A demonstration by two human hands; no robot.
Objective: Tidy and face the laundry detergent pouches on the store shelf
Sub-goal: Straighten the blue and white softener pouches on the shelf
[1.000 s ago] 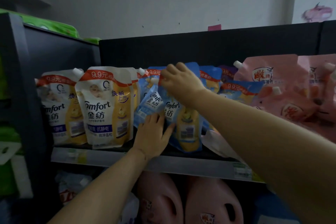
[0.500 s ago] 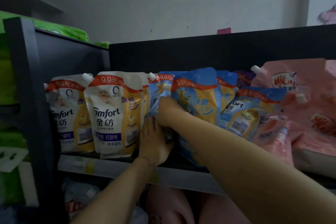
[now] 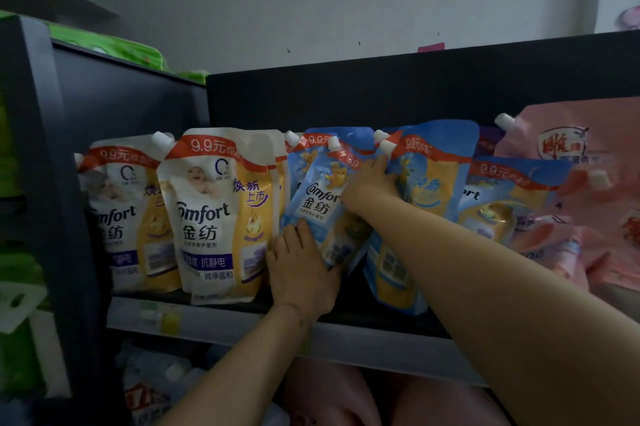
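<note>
Two white-and-gold Comfort pouches [image 3: 214, 214] stand upright and face forward at the left of the dark shelf [image 3: 221, 328]. Next to them a small blue Comfort pouch [image 3: 323, 204] leans to the right. My left hand [image 3: 301, 270] presses its lower left corner, fingers pointing up. My right hand [image 3: 370, 183] reaches over it and grips the left edge of a larger upright blue pouch [image 3: 436, 183]. Another blue pouch [image 3: 502, 197] leans further right, and more blue pouches stand behind.
Pink pouches [image 3: 568, 155] fill the shelf's right end, some lying flat. A dark side panel [image 3: 45, 148] closes the left end, with green packs [image 3: 114, 48] on top. Pink bottles [image 3: 332, 394] and other goods sit on the level below.
My right hand has moved up from the pouches' lower part to the upright blue pouch's upper left edge. The small tilted blue pouch now shows in front. My left hand has stayed low.
</note>
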